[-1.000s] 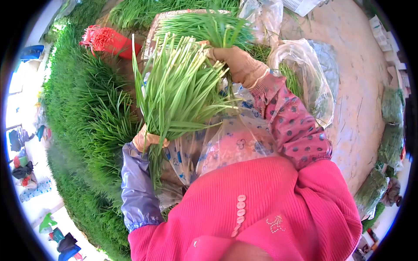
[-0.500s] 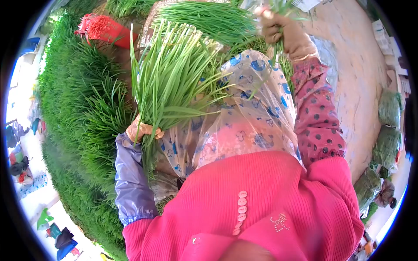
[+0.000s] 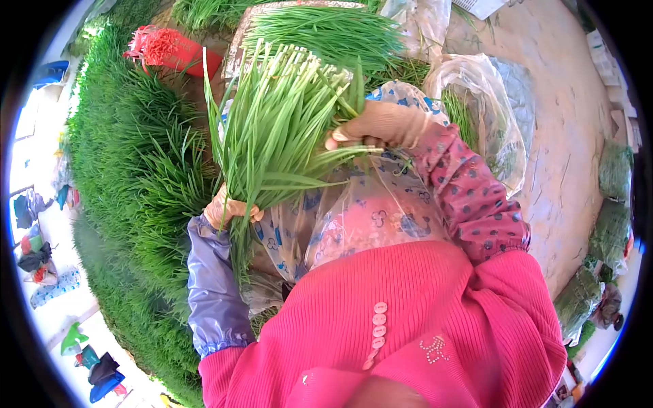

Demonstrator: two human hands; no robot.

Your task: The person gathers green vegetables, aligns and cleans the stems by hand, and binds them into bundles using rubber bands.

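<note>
A large bunch of garlic chives (image 3: 272, 115) fans upward over my lap, pale cut ends at the top and green blades trailing lower down. My left hand (image 3: 231, 207), in a tan glove, is closed around its leafy lower part. At the bunch's right edge, my right hand (image 3: 381, 126), gloved too, has its fingers curled round a few chive blades; part of the grip is hidden. A clear apron with blue prints (image 3: 401, 183) covers my lap beneath both hands.
Dense heaped chives (image 3: 136, 204) rise along my left. Ahead lie a red bundle of ties (image 3: 173, 51) and a flat pile of chives (image 3: 323, 34). An open clear plastic bag (image 3: 500, 115) rests on the floor at right. Packed green bags (image 3: 609, 224) line the far right.
My right hand has come down and left from beyond the bag to the bunch's right edge. My left hand keeps its hold, nearly still.
</note>
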